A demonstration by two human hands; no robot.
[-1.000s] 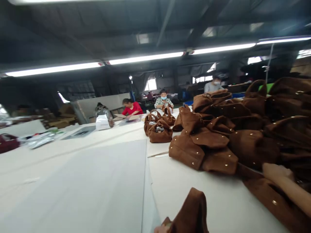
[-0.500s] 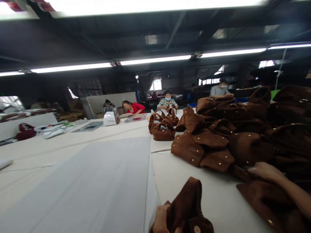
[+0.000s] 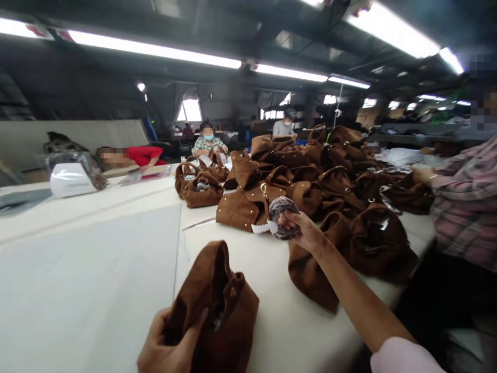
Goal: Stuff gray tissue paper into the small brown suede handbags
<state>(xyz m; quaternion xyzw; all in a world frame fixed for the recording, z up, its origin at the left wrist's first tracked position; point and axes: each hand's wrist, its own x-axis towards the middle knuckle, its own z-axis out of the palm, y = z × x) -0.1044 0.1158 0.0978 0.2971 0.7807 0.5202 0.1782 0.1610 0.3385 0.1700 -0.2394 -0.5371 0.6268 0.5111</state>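
At the bottom centre my left hand (image 3: 173,336) grips a brown suede-like handbag (image 3: 229,311) by its side near the opening. The bag stands tilted above the white table, with its mouth and a snap tab facing me. My right hand (image 3: 301,225) is stretched forward, its fingers closed round a coiled bag strap (image 3: 284,207) in clear wrapping. A gold snap hook (image 3: 264,190) rises from the coil on a brown end, and a white jagged paper strip (image 3: 261,227) hangs at its left. Behind it lies a heap of brown handbags (image 3: 289,178).
A large white sheet (image 3: 97,280) covers the table's left side. Two filled handbags (image 3: 202,192) stand left of the heap. At the right a co-worker in a plaid shirt (image 3: 462,202) reaches to the bags. Farther back are other people and a plastic-wrapped item (image 3: 72,178).
My view has turned right. My right hand has come up from the heap and now shows the coiled strap. The bag in my left hand is raised and shows more fully.
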